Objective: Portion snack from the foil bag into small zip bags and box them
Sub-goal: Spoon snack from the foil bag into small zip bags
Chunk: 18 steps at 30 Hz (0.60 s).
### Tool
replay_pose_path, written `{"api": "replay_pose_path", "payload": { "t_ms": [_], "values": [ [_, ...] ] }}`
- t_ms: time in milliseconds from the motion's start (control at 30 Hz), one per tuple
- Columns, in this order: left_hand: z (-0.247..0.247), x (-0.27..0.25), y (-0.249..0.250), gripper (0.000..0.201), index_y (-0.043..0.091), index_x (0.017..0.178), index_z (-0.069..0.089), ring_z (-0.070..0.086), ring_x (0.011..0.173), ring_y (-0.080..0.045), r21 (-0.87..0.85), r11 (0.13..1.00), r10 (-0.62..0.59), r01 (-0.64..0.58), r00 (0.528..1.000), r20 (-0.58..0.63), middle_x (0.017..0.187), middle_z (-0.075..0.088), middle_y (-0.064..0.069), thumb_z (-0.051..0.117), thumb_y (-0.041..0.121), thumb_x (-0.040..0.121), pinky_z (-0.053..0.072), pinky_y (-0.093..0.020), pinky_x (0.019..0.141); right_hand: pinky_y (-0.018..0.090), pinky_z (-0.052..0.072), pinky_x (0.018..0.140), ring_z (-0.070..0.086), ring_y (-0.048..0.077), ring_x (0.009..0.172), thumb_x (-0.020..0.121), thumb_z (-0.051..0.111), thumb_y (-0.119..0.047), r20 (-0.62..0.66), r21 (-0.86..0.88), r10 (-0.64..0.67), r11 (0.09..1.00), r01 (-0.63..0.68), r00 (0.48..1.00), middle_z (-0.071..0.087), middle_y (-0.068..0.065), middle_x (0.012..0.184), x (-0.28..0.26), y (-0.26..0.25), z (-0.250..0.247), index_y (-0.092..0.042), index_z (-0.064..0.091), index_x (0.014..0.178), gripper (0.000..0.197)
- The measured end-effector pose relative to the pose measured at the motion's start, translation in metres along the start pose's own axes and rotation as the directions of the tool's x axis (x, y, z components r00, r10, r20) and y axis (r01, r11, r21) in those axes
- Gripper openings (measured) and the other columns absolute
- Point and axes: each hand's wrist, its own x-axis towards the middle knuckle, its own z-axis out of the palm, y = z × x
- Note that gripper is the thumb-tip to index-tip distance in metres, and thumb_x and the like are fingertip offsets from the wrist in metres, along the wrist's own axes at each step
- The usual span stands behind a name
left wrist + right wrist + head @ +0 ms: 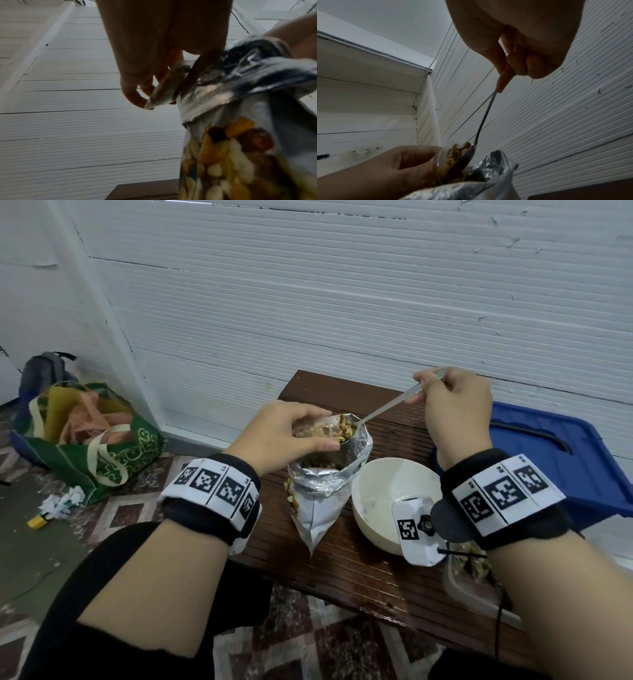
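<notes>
An open silver foil bag [320, 501] of mixed snack stands on the dark wooden table [359, 577]. My left hand [291, 433] holds a small clear zip bag [318, 429] open over the foil bag's mouth, fingers and thumb pinching its rim. My right hand [448, 402] grips the handle of a metal spoon [390, 404], whose bowl, loaded with snack, tips into the zip bag. In the right wrist view the spoon [485, 119] carries nut pieces into the zip bag [443, 159] above the foil bag [488, 175]. In the left wrist view, fingers [137, 97] pinch the zip bag [164, 86] next to the foil bag [240, 121].
A white bowl [387, 494] stands right of the foil bag. A clear plastic box [469, 580] holding snack sits at the table's right front, partly behind my right forearm. A blue bin lid [555, 453] lies to the right. A green shopping bag [92, 440] sits on the floor left.
</notes>
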Motion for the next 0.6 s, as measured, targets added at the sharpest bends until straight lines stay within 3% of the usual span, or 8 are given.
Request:
{"api": "replay_pose_path", "payload": {
  "t_ms": [67, 167, 333, 467, 600],
  "values": [
    [0.0015, 0.0008, 0.0001, 0.056, 0.029, 0.117, 0.067, 0.059, 0.100, -0.004, 0.022, 1.000, 0.000, 0.001, 1.000, -0.005, 0.107, 0.067, 0.012, 0.078, 0.051, 0.067, 0.048, -0.024, 0.088, 0.000, 0.036, 0.057, 0.053, -0.016, 0.058, 0.096, 0.050, -0.015, 0.008, -0.009, 0.016, 1.000, -0.016, 1.000, 0.064, -0.006, 0.065, 0.0004, 0.0019, 0.0018, -0.008, 0.071, 0.095, 0.023],
    [0.0027, 0.0014, 0.0020, 0.054, 0.028, 0.116, 0.068, 0.058, 0.099, -0.002, 0.039, 0.999, 0.003, -0.002, 1.000, -0.019, 0.107, 0.068, 0.011, 0.079, 0.049, 0.067, 0.045, -0.018, 0.086, -0.002, 0.036, 0.056, 0.052, -0.017, 0.056, 0.096, 0.050, -0.015, 0.018, -0.014, 0.034, 0.999, -0.034, 0.999, 0.062, -0.012, 0.065, 0.0007, 0.0031, 0.0038, -0.007, 0.072, 0.093, 0.024],
    [0.0064, 0.0028, -0.0003, 0.052, 0.040, 0.108, 0.067, 0.056, 0.107, -0.011, 0.049, 0.999, 0.007, -0.005, 0.999, -0.046, 0.103, 0.066, 0.017, 0.074, 0.065, 0.063, 0.046, -0.045, 0.098, -0.002, 0.035, 0.051, 0.051, -0.009, 0.053, 0.097, 0.049, -0.013, 0.028, 0.001, 0.029, 1.000, -0.029, 0.999, 0.063, -0.010, 0.065, -0.0006, -0.0001, 0.0062, -0.004, 0.072, 0.096, 0.024],
    [0.0077, 0.0028, 0.0006, 0.060, 0.044, 0.103, 0.066, 0.058, 0.103, -0.008, 0.054, 0.998, 0.013, -0.009, 0.998, -0.063, 0.100, 0.065, 0.021, 0.067, 0.080, 0.055, 0.045, -0.048, 0.097, -0.004, 0.034, 0.052, 0.048, -0.020, 0.051, 0.097, 0.051, -0.015, 0.032, 0.012, 0.019, 1.000, -0.019, 0.999, 0.058, -0.017, 0.064, 0.0001, -0.0027, 0.0074, -0.003, 0.072, 0.095, 0.024],
    [0.0040, 0.0008, 0.0021, 0.071, 0.046, 0.110, 0.064, 0.056, 0.108, -0.007, 0.042, 0.999, -0.006, 0.008, 0.999, -0.039, 0.105, 0.063, 0.021, 0.073, 0.077, 0.047, 0.041, -0.047, 0.103, -0.004, 0.034, 0.056, 0.050, -0.024, 0.056, 0.097, 0.051, -0.015, 0.026, 0.017, -0.020, 1.000, 0.020, 0.999, 0.060, -0.014, 0.065, 0.0000, -0.0051, 0.0060, -0.005, 0.072, 0.096, 0.023]
  ]
}}
